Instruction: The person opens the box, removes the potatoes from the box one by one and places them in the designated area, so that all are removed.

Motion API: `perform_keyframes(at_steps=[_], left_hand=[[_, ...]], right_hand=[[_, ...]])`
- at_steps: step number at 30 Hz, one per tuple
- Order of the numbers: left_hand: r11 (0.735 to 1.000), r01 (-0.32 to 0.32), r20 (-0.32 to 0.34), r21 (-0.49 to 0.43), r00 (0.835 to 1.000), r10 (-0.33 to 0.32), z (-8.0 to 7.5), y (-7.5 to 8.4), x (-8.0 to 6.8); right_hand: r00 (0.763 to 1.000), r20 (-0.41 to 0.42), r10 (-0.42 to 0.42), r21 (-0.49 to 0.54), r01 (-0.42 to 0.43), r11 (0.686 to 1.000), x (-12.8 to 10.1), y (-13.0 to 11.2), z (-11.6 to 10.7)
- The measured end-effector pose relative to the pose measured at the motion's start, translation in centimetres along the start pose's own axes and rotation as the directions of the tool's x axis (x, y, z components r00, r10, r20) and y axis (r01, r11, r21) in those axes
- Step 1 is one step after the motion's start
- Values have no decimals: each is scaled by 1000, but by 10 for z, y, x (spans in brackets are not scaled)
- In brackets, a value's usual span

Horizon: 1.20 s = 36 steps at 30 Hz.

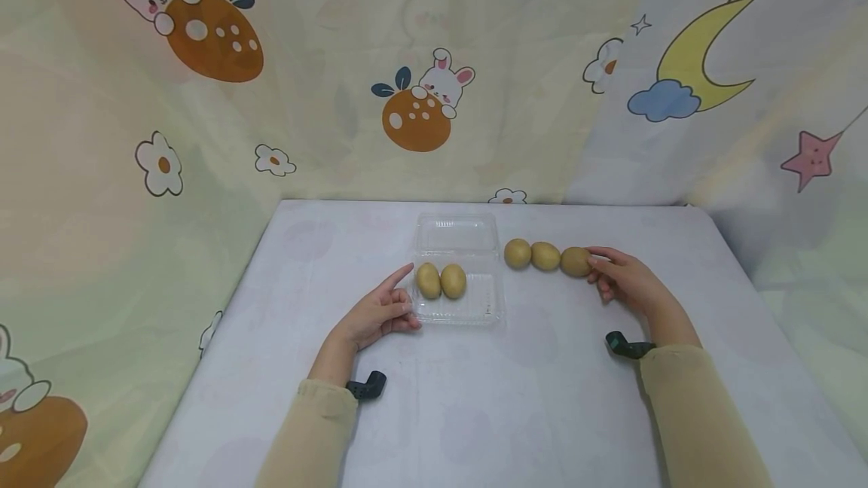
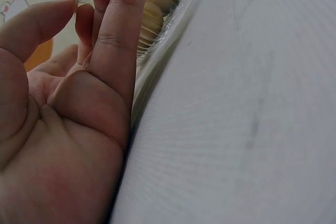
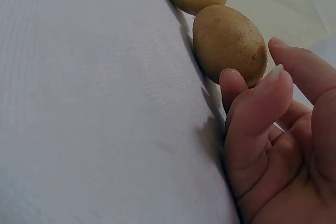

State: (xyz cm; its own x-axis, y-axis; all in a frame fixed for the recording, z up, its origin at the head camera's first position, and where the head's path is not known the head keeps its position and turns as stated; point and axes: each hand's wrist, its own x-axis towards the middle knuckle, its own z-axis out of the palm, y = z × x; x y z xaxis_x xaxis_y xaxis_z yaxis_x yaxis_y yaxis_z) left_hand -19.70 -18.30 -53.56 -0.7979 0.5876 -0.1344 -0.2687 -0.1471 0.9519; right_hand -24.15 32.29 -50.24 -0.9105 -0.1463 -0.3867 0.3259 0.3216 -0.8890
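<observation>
Steadying the tray (image 1: 491,313) is the left hand's (image 1: 376,315) work: its straight, relaxed fingers rest against the near-left edge and grasp nothing, which is enough so long as it presses without tipping. Right of the tray, the right hand (image 1: 627,282) touches the nearest potato (image 1: 576,261) with loosely curved fingers, not yet closed round it. Wrapping thumb and fingers fully before lifting seems wise. Two potatoes (image 1: 441,281) lie in the tray; two more (image 1: 532,254) wait left of the touched one.

Bare table (image 1: 542,398) between hands; potatoes (image 1: 545,256) line the right.
</observation>
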Motion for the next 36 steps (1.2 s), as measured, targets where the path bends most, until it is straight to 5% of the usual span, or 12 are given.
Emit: perform_keyframes(at_steps=[20, 30, 36], left_hand=[[1000, 9, -3, 2, 1000, -9, 1, 0, 0], [1000, 17, -7, 2, 1000, -17, 1, 1, 0], [1000, 6, 3, 3, 1000, -6, 0, 1, 0]], right_hand=[[998, -28, -61, 9, 61, 998, 5, 14, -4], [997, -52, -65, 206, 75, 976, 5, 12, -8], [992, -86, -93, 179, 107, 978, 1, -1, -11]])
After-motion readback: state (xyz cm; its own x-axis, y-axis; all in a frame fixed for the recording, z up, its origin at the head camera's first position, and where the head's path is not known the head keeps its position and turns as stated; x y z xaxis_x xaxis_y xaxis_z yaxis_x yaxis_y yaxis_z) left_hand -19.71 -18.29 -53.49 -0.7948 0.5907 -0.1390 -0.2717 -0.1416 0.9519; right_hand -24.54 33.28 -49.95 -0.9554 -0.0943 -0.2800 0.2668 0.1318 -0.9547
